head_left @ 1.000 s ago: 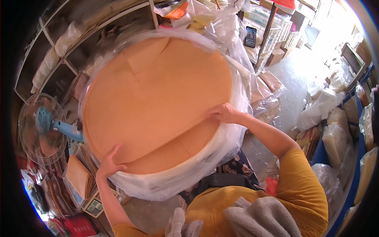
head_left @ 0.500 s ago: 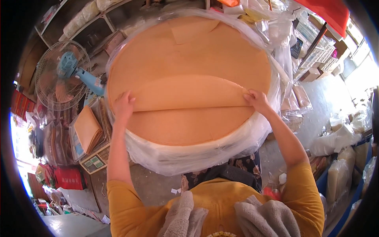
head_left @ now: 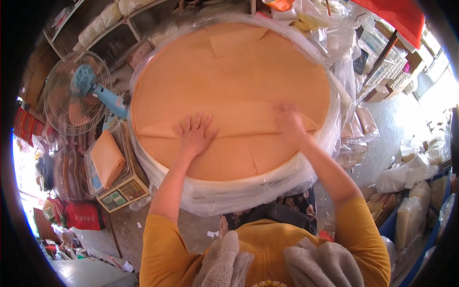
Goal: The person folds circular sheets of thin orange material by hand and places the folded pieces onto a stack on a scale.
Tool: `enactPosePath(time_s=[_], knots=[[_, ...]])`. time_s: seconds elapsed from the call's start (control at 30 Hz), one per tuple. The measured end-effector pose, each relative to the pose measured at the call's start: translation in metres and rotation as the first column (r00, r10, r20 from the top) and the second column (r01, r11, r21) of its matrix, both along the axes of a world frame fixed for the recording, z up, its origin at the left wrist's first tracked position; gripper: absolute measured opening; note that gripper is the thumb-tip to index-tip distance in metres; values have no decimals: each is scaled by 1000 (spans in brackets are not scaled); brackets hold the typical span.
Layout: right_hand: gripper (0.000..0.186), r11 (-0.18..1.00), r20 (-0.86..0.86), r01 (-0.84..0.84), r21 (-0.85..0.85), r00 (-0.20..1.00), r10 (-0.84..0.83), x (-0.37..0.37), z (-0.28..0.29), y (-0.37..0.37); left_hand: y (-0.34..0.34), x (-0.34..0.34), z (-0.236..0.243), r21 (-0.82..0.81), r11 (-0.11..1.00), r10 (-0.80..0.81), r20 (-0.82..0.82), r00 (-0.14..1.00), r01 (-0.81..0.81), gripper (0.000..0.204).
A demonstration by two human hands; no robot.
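A large round stack of thin tan sheets lies in front of me, with clear plastic film gathered round its edge. The near part of the top sheet is folded over, and its flap runs across the stack from left to right. My left hand is flat on the fold with fingers spread, holding nothing. Over the right part of the flap is my right hand, its fingers smeared by motion. A smaller flap lies at the far edge.
To the left stand a fan with a blue body and a weighing scale, which bears a tray with folded tan sheets. Plastic-wrapped packages are at the right. Shelves stand at the far left.
Both hands have let go of the flap's ends and moved inward. The raised flap now lies lower and flatter. My left hand has opened onto the fold.
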State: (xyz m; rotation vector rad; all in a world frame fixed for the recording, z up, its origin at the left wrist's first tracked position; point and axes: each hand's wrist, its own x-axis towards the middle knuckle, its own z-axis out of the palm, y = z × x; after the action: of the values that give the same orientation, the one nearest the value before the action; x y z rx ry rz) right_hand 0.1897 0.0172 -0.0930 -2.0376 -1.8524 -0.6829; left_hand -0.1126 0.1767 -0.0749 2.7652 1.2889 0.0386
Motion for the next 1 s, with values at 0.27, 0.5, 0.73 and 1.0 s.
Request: enactPosePath(time_s=[0.27, 0.5, 0.73, 1.0], knots=[[43, 865, -181, 163, -474, 944, -277, -15, 24, -31, 62, -70, -2, 35, 996, 78, -18, 997, -78, 57], [43, 804, -143, 168, -571, 943, -299, 81, 39, -11, 170, -125, 28, -174, 945, 282, 4, 960, -277, 42], [58, 880, -113, -10, -474, 992, -50, 148, 73, 114, 300, -57, -20, 129, 943, -331, 276, 902, 307, 59], [33, 563, -254, -98, -821, 945, -207, 222, 84, 143, 330, 39, 41, -274, 959, -83, -22, 996, 74, 64]])
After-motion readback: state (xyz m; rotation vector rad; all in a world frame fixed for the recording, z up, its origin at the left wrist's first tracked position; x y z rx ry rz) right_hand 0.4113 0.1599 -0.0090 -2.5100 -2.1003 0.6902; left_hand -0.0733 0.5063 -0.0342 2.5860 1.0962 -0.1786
